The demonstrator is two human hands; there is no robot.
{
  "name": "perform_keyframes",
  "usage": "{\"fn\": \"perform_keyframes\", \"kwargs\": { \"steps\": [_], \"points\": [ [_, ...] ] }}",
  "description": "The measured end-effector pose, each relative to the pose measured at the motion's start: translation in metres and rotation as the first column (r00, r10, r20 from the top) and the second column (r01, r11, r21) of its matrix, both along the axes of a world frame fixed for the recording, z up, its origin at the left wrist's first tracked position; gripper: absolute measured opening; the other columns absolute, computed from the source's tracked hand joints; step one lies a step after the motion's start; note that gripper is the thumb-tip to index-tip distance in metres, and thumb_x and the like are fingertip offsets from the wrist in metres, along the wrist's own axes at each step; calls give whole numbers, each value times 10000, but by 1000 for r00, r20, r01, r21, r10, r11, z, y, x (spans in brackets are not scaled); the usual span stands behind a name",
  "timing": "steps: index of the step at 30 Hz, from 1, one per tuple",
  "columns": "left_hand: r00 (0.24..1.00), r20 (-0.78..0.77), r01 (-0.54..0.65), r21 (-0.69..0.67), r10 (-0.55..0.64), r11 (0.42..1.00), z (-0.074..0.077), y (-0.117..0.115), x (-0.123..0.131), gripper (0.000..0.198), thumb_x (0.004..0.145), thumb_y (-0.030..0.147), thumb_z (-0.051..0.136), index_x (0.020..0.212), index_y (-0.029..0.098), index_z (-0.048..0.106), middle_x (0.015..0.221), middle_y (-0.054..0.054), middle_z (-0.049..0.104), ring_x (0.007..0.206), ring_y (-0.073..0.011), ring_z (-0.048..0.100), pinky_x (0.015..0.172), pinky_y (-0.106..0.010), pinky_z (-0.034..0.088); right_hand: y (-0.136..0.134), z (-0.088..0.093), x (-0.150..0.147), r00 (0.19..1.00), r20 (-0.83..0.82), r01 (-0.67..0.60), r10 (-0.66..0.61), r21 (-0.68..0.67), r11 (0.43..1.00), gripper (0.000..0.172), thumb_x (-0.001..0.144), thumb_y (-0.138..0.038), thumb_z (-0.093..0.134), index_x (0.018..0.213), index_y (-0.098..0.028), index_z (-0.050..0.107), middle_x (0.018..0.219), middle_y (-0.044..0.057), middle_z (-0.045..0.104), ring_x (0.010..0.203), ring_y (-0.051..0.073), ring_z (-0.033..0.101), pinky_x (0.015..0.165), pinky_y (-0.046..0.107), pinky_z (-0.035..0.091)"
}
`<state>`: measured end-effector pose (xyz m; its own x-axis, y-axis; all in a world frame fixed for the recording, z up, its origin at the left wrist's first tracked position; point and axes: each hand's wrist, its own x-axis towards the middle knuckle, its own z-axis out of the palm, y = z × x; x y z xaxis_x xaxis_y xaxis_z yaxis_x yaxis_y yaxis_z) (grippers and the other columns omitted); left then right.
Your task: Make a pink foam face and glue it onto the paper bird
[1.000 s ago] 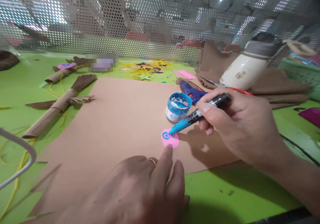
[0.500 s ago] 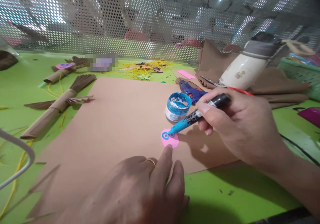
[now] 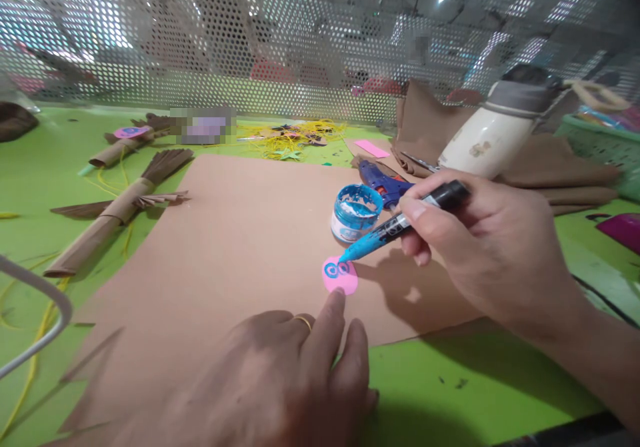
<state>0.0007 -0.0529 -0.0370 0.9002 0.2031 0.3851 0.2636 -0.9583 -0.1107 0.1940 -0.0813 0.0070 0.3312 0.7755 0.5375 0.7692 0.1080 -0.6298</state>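
A round pink paper piece with two blue rings painted on it lies on a brown paper sheet. With its index fingertip, my left hand presses on the lower edge of the pink piece; its fingers are extended and grip nothing. Pinched in my right hand is a black marker pen, its front part coated in blue paint. The pen's tip touches the upper edge of the pink piece, by the rings. Just behind stands an open jar of blue paint.
A blue glue gun lies behind the jar, near a white bottle and folded brown paper. Rolled brown paper figures lie at left. Yellow string is heaped before the perforated metal screen. A green basket stands at right.
My right hand and the marker have shifted slightly right and the tip has moved up a little. More of the right blue ring now shows. My left hand stays in place.
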Motion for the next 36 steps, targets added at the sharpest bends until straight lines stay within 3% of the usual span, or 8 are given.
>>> {"fn": "perform_keyframes", "kwargs": {
  "steps": [5,22,36],
  "points": [
    [999,-31,-40,109,44,993,-2,-1,-2,261,876,240,331,981,172,559,1067,-110,654,547,-220,590,427,-384,459,0,0,-2,1000,-8,-26,26,-7,1000,129,784,-249,567,671,-193,591,470,-55,529,408,84,495,426,207,423],
    [996,-92,2,81,5,997,1,3,0,226,852,209,375,973,160,559,1054,-111,659,512,-213,574,408,-380,460,-1,-1,-1,999,-37,-36,36,6,999,120,788,-228,564,677,-192,595,473,-51,530,403,90,499,404,215,428],
    [1000,-13,6,107,-5,994,-2,4,-1,250,868,242,355,962,168,576,1038,-109,667,516,-210,582,410,-375,465,1,0,1,1000,-19,-10,9,-37,999,127,792,-240,565,689,-176,602,480,-49,526,416,83,493,425,212,422]
  ]
}}
